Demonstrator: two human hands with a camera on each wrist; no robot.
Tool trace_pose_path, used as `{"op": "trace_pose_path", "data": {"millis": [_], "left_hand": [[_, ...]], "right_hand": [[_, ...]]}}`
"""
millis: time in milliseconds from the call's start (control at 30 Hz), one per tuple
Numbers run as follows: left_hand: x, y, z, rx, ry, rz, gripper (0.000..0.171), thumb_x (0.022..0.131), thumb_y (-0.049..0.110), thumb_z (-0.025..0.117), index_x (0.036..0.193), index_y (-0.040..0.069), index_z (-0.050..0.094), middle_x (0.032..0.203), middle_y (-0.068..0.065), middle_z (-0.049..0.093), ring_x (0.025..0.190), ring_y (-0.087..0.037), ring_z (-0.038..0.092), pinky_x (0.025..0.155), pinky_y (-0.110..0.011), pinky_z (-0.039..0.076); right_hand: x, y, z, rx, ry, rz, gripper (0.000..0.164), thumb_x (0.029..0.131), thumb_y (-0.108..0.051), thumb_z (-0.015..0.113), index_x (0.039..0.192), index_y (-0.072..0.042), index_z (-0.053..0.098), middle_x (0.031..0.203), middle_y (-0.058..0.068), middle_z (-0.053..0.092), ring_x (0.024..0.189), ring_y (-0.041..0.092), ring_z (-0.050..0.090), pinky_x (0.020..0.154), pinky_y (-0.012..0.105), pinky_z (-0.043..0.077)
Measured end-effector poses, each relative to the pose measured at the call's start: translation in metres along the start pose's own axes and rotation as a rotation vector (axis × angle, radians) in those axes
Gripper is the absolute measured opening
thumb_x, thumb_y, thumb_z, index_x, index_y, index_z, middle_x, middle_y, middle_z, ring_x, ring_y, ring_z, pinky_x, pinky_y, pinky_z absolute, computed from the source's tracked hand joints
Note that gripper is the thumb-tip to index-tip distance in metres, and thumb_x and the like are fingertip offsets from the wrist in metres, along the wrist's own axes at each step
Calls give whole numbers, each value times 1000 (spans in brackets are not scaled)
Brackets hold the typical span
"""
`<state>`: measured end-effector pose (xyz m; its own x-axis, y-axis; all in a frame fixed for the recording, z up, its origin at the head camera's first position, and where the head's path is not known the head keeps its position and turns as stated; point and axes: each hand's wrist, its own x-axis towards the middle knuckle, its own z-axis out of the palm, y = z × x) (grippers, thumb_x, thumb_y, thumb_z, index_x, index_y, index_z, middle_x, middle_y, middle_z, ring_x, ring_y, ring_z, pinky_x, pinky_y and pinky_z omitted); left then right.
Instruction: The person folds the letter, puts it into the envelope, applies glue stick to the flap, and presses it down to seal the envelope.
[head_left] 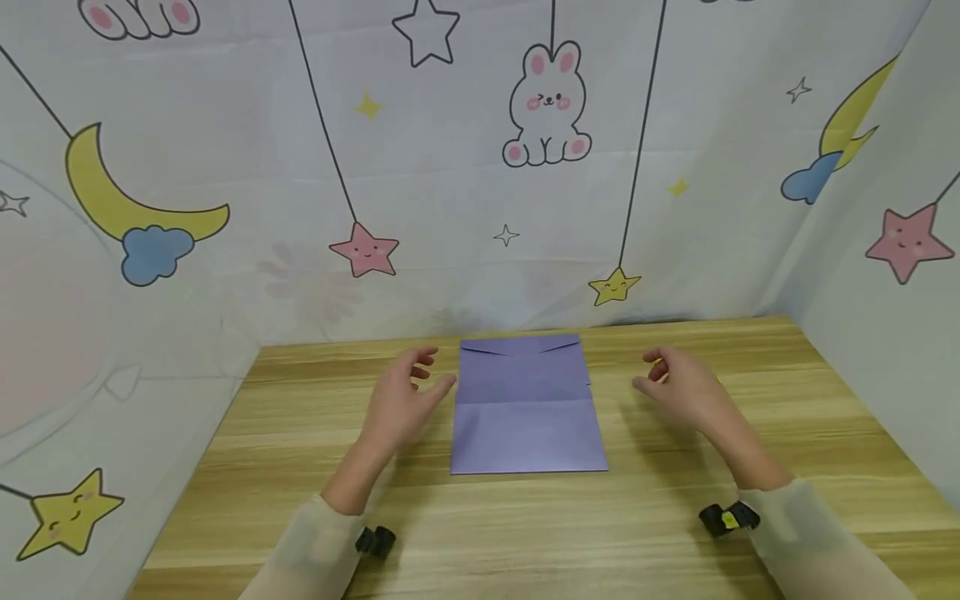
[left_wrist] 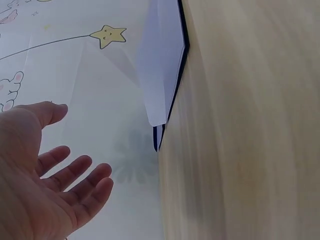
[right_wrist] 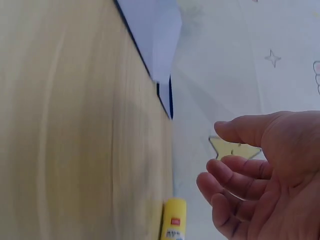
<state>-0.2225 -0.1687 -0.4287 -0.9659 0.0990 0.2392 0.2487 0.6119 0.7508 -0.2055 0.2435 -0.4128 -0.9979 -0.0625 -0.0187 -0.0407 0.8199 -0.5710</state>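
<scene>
From my end, the head view shows a purple rectangular piece of creased paper on the wood-grain tabletop, between the left hand and the right hand. I read this as a hands-off moment. In the left wrist view, I see thumb and fingers apart, holding nothing. In the right wrist view, the fingers bend loosely, thumb apart, also empty; a yellow cylindrical tube is nearby. Gripping the paper, I judge, calls for bringing both hands inward to its side edges.
</scene>
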Motion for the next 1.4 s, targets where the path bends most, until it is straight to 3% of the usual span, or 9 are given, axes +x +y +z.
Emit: {"op": "trace_pose_path", "data": {"millis": [267,467,900,1400], "left_hand": [[9,-6,-4,182,52,171,57,97,36,80,143,7,64,138,-13,65,124,-35,62,101,-54,52],[14,-11,-5,281,53,243,62,94,38,82,144,7,63,141,-15,64,132,-38,58,108,-55,49],[15,-23,-1,333,16,230,69,96,48,77,149,8,59,147,-12,59,137,-36,55,113,-53,45],[13,-17,1,334,35,258,68,95,47,78,147,7,61,145,-13,61,134,-37,57,111,-55,47]], "right_hand": [[13,31,-16,-140,65,-11,53,104,-22,68,140,13,52,128,35,62,113,51,62,89,64,52],[22,48,-16,-259,89,-31,53,101,-21,71,137,15,55,128,36,62,112,52,62,90,65,51],[33,61,-8,-365,84,-31,46,97,-18,75,128,14,62,125,37,62,114,58,58,95,73,43],[37,63,-6,-376,53,-18,31,99,-16,72,116,10,67,111,29,68,105,53,63,88,70,46]]}}
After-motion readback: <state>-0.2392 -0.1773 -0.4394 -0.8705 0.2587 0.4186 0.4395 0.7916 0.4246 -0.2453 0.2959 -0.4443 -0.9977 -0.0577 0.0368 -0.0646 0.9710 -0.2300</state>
